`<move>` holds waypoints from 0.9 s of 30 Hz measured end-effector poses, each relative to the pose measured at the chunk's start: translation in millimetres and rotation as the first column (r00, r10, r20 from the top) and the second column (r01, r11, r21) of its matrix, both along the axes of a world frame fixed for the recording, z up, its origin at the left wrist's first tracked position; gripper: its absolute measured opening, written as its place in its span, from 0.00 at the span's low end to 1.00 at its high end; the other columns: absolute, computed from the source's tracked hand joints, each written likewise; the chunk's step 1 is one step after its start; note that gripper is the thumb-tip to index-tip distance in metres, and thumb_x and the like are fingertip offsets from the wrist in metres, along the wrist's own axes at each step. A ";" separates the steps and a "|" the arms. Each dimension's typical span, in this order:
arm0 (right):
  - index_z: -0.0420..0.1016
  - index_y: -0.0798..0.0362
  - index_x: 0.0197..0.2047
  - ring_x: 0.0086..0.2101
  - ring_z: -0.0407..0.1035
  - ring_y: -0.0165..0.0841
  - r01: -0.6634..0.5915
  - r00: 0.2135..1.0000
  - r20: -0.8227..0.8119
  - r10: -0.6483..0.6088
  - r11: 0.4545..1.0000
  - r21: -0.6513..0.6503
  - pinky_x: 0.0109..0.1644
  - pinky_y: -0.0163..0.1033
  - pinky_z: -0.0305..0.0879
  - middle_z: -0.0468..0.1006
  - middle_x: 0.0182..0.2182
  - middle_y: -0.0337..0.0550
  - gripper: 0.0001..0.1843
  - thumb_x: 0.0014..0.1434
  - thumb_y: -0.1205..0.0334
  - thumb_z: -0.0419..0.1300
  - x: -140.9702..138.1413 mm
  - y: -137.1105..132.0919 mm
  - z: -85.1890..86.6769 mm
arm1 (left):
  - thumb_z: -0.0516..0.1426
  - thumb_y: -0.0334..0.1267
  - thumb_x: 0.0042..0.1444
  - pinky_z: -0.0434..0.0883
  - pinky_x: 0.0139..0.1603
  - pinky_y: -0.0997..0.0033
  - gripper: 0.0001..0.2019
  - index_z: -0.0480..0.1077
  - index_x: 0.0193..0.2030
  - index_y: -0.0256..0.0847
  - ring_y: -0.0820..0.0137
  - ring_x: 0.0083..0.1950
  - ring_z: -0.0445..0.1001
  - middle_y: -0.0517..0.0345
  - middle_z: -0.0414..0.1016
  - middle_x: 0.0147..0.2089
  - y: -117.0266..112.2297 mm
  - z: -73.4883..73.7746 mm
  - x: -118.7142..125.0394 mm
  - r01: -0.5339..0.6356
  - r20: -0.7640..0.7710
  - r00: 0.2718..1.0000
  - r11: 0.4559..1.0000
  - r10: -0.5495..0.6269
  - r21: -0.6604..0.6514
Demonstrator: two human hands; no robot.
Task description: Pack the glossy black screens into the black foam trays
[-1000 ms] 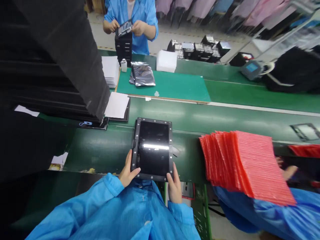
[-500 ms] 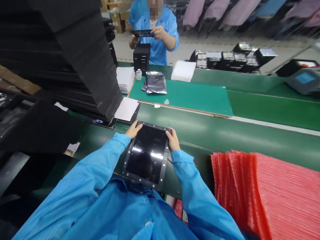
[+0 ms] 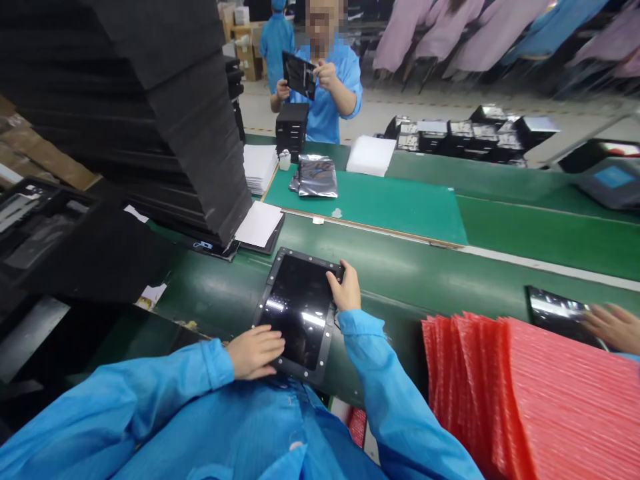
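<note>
Lower centre: left hand (image 3: 256, 352) is resting flat-fingered on black-framed screen (image 3: 299, 303); right hand (image 3: 346, 288) is gripping its upper-right corner.

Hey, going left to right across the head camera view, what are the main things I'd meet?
Tall, layered black stack, person's left hand, glossy black rectangular panel with a dotted frame, person's right hand, pile of shiny red plastic sheets.

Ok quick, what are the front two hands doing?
Left hand: open, on the black panel at its near left corner.
Right hand: closed on the panel's far right corner.
</note>
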State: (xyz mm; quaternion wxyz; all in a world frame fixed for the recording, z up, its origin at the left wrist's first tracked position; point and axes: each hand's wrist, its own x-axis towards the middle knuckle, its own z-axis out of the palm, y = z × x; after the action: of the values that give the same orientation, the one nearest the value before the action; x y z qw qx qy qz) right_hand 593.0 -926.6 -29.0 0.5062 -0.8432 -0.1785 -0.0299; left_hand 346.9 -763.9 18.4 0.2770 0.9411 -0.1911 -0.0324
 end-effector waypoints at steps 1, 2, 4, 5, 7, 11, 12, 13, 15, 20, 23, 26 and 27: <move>0.66 0.56 0.54 0.53 0.62 0.45 -0.009 0.996 0.086 0.014 0.998 -0.055 0.58 0.55 0.58 0.69 0.52 0.57 0.27 0.55 0.50 0.55 -3.1 1.1 4.3 | 0.52 0.42 0.60 0.62 0.62 0.57 0.17 0.70 0.54 0.45 0.62 0.59 0.69 0.51 0.76 0.52 0.2 -2.9 -14.0 0.013 0.015 1.000 1.000 -0.013 -0.001; 0.66 0.57 0.54 0.54 0.61 0.46 -0.018 0.986 0.162 0.035 0.994 -0.108 0.58 0.55 0.58 0.69 0.52 0.58 0.26 0.56 0.51 0.54 -6.2 3.1 9.2 | 0.51 0.41 0.62 0.65 0.59 0.60 0.16 0.71 0.53 0.46 0.64 0.56 0.71 0.53 0.77 0.49 1.4 -5.4 -22.6 0.016 0.030 0.999 1.000 -0.016 -0.003; 0.69 0.56 0.52 0.53 0.62 0.46 -0.049 0.957 0.269 0.104 0.977 -0.206 0.58 0.56 0.59 0.71 0.50 0.56 0.21 0.58 0.56 0.53 -12.3 10.5 19.5 | 0.49 0.39 0.63 0.68 0.54 0.64 0.15 0.71 0.52 0.49 0.67 0.52 0.74 0.56 0.79 0.45 4.9 -9.2 -26.1 0.016 0.057 0.998 1.000 -0.014 -0.022; 0.72 0.55 0.49 0.51 0.64 0.45 -0.080 0.942 0.298 0.156 0.964 -0.252 0.57 0.55 0.59 0.73 0.48 0.55 0.18 0.59 0.59 0.51 -15.0 15.4 24.1 | 0.49 0.38 0.63 0.68 0.52 0.65 0.14 0.71 0.52 0.50 0.67 0.51 0.74 0.57 0.79 0.45 6.4 -10.7 -23.4 0.015 0.065 0.998 0.999 -0.012 -0.043; 0.75 0.52 0.45 0.47 0.68 0.43 -0.172 0.909 0.309 0.280 0.927 -0.334 0.55 0.54 0.62 0.76 0.44 0.51 0.16 0.58 0.65 0.49 -19.5 25.9 30.7 | 0.50 0.39 0.63 0.68 0.51 0.65 0.14 0.71 0.51 0.50 0.67 0.51 0.74 0.58 0.79 0.44 7.5 -13.8 -15.2 0.011 0.075 0.997 0.996 -0.004 -0.093; 0.78 0.48 0.43 0.45 0.70 0.41 -0.280 0.870 0.267 0.415 0.861 -0.424 0.52 0.51 0.67 0.78 0.43 0.46 0.20 0.55 0.69 0.48 -23.1 41.4 31.5 | 0.50 0.39 0.61 0.68 0.48 0.65 0.12 0.72 0.48 0.47 0.67 0.48 0.73 0.57 0.79 0.43 5.5 -21.7 -3.1 0.094 0.123 0.989 0.988 -0.078 -0.124; 0.78 0.48 0.43 0.44 0.71 0.41 -0.274 0.873 0.262 0.412 0.858 -0.435 0.51 0.51 0.67 0.78 0.43 0.45 0.20 0.55 0.69 0.48 -22.9 43.8 30.4 | 0.50 0.39 0.61 0.68 0.48 0.65 0.12 0.73 0.46 0.45 0.67 0.47 0.73 0.56 0.79 0.43 5.6 -23.4 -1.3 0.140 0.143 0.982 0.982 -0.122 -0.127; 0.78 0.47 0.42 0.43 0.71 0.41 -0.258 0.881 0.256 0.399 0.857 -0.446 0.51 0.51 0.68 0.79 0.43 0.45 0.20 0.54 0.68 0.49 -22.7 45.9 29.5 | 0.51 0.40 0.60 0.68 0.49 0.65 0.12 0.73 0.46 0.44 0.66 0.47 0.73 0.56 0.78 0.43 6.7 -24.5 0.2 0.185 0.163 0.973 0.973 -0.162 -0.137; 0.79 0.47 0.41 0.42 0.72 0.42 -0.204 0.908 0.236 0.345 0.859 -0.471 0.51 0.53 0.68 0.79 0.42 0.43 0.19 0.53 0.67 0.49 -23.7 50.1 29.8 | 0.52 0.45 0.59 0.65 0.57 0.59 0.15 0.72 0.48 0.44 0.63 0.52 0.71 0.53 0.76 0.48 13.4 -25.3 2.4 0.198 0.188 0.969 0.959 -0.160 -0.205; 0.77 0.49 0.48 0.52 0.67 0.43 -0.123 0.960 0.150 0.235 0.842 -0.526 0.58 0.55 0.63 0.76 0.50 0.42 0.23 0.50 0.67 0.51 -49.5 59.9 42.9 | 0.49 0.45 0.62 0.57 0.65 0.49 0.21 0.64 0.59 0.40 0.57 0.65 0.58 0.44 0.61 0.62 53.7 -31.5 12.4 -0.412 -0.157 0.910 0.784 0.385 -0.465; 0.74 0.51 0.52 0.56 0.63 0.43 -0.100 0.974 0.128 0.186 0.864 -0.493 0.61 0.55 0.61 0.73 0.54 0.44 0.24 0.52 0.64 0.51 -80.8 60.6 51.9 | 0.46 0.39 0.62 0.58 0.66 0.53 0.20 0.62 0.60 0.41 0.61 0.64 0.60 0.46 0.60 0.63 71.7 -41.1 25.7 -0.485 -0.333 0.872 0.725 0.359 -0.489; 0.75 0.50 0.50 0.52 0.68 0.42 -0.033 0.989 0.120 0.090 0.908 -0.417 0.58 0.54 0.64 0.76 0.50 0.46 0.20 0.56 0.61 0.50 -117.8 57.4 57.8 | 0.48 0.36 0.60 0.57 0.66 0.53 0.23 0.60 0.63 0.40 0.61 0.64 0.60 0.45 0.60 0.63 73.8 -46.6 32.1 -0.417 -0.343 0.899 0.772 0.272 -0.481; 0.76 0.49 0.48 0.50 0.69 0.42 -0.031 0.992 0.102 0.076 0.922 -0.387 0.56 0.54 0.66 0.77 0.48 0.46 0.19 0.57 0.60 0.50 -129.6 55.4 59.5 | 0.49 0.36 0.58 0.57 0.66 0.52 0.25 0.59 0.63 0.40 0.60 0.65 0.59 0.45 0.59 0.63 72.7 -47.4 32.3 -0.418 -0.338 0.899 0.777 0.279 -0.470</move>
State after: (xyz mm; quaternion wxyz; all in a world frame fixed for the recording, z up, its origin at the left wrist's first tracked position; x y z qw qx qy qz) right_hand 463.4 -871.2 30.5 0.3205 -0.9178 -0.2327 -0.0290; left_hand 379.2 -691.1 -29.0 0.5493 0.8342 0.0230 -0.0437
